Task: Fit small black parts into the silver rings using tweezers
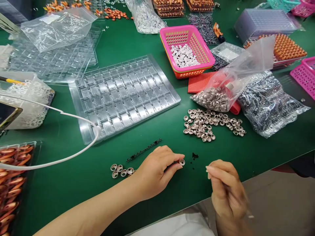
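Observation:
My left hand (158, 172) pinches a small silvery metal cup (182, 162) between thumb and forefinger, low over the green table. Just right of it lie tiny black bits (194, 155) in a loose cluster. Beyond them my right hand (227, 185) is raised near the table's edge, thumb and fingers pressed together. What those fingers hold is hard to see; a pale thin tip (250, 216) shows behind the hand, blurred. Several more metal cups (119, 168) sit left of my left wrist, partly hidden by it. A thin black plastic strip (144, 150) lies above them.
A heap of metal cups (200, 123) spreads below an open plastic bag (215, 98) of the same. A clear compartment tray (125, 95) lies left of centre. A pink basket (188, 29) contains white pieces. A white cable (81, 118) loops at left, near orange parts (11, 183).

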Tool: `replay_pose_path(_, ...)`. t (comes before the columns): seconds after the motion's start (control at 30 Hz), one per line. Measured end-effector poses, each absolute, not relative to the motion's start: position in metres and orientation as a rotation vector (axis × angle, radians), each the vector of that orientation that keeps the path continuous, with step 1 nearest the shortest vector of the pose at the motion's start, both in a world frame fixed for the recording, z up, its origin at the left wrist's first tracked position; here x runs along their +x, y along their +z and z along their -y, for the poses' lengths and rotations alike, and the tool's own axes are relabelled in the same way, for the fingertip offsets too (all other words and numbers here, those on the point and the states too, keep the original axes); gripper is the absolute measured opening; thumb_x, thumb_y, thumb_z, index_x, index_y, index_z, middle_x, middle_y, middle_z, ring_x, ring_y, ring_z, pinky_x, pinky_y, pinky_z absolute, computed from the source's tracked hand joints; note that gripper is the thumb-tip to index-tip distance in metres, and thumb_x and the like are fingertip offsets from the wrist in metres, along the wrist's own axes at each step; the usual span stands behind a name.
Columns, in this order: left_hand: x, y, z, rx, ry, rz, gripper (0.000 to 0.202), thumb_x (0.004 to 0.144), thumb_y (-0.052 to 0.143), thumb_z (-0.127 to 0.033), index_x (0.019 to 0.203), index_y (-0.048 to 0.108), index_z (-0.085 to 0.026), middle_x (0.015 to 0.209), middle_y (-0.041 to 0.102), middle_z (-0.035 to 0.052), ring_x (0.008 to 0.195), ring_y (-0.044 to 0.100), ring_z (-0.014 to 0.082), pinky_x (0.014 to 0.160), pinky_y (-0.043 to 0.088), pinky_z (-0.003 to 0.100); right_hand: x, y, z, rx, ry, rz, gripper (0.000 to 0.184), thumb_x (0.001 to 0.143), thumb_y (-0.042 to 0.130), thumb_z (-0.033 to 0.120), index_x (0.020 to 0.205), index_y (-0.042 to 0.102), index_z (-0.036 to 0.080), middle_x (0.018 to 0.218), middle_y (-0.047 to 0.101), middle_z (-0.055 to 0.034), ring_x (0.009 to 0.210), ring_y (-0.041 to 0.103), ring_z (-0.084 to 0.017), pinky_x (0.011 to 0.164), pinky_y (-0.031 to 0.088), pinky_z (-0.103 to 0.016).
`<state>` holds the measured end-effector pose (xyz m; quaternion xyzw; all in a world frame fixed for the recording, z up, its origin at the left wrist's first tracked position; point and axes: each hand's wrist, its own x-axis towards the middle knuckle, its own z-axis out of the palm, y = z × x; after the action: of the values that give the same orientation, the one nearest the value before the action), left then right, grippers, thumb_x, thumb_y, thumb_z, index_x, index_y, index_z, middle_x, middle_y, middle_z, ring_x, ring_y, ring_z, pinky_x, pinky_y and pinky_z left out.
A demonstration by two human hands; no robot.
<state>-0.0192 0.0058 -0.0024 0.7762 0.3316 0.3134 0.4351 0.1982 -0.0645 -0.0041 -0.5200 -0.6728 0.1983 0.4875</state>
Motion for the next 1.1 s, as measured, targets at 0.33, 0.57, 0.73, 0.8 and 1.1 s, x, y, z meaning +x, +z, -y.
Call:
replay_pose_path(0.33,-0.019,-0.001,-0.003,1.982,0.783,-0.738,0.024,0.097,0.056,-0.010,0.121,0.061,-0.015,0.093,0.074,0.0059,0.082,0.058,0.0194,0.075,0.045,0.035,0.207,-0.005,0.047,-1.100,0.502,2.124,0.037,0.086,0.063,0.000,0.118,0.065,0.020,0.091,0.063,-0.0060,0.075,0.057,-0.015,0.065,0.052,-0.030)
replay_pose_path(0.57,-0.018,0.002,-0.001,2.071,0.759,-0.732,0.020,0.099,0.054,-0.010,0.117,0.062,-0.011,0.088,0.072,0.0073,0.079,0.057,0.0191,0.070,0.041,0.034,0.208,-0.010,0.044,-1.015,0.482,2.195,0.040,0.085,0.062,-0.001,0.121,0.064,0.017,0.091,0.065,-0.0072,0.071,0.052,-0.014,0.060,0.048,-0.030)
replay_pose_path(0.73,-0.018,0.002,0.000,2.089,0.756,-0.733,0.019,0.099,0.053,-0.011,0.115,0.063,-0.010,0.085,0.072,0.0075,0.077,0.057,0.0185,0.069,0.042,0.033,0.207,-0.009,0.041,-0.957,0.451,2.224,0.036,0.085,0.062,-0.002,0.117,0.065,0.014,0.089,0.066,-0.0077,0.068,0.052,-0.015,0.058,0.047,-0.030)
replay_pose_path(0.8,-0.017,0.002,0.000,2.091,0.746,-0.730,0.019,0.099,0.053,-0.011,0.115,0.063,-0.010,0.085,0.071,0.0073,0.077,0.057,0.0182,0.069,0.043,0.033,0.206,-0.008,0.041,-0.952,0.435,2.237,0.035,0.085,0.062,-0.001,0.117,0.065,0.014,0.088,0.067,-0.0074,0.068,0.052,-0.015,0.058,0.047,-0.030)
replay_pose_path(1.1,-0.017,0.001,0.003,2.056,0.774,-0.716,0.020,0.100,0.050,-0.010,0.118,0.061,-0.012,0.086,0.072,0.0075,0.077,0.060,0.0180,0.070,0.047,0.034,0.206,-0.009,0.042,-0.919,0.402,2.251,0.036,0.087,0.061,0.001,0.121,0.063,0.012,0.088,0.070,-0.0076,0.068,0.056,-0.016,0.057,0.048,-0.032)
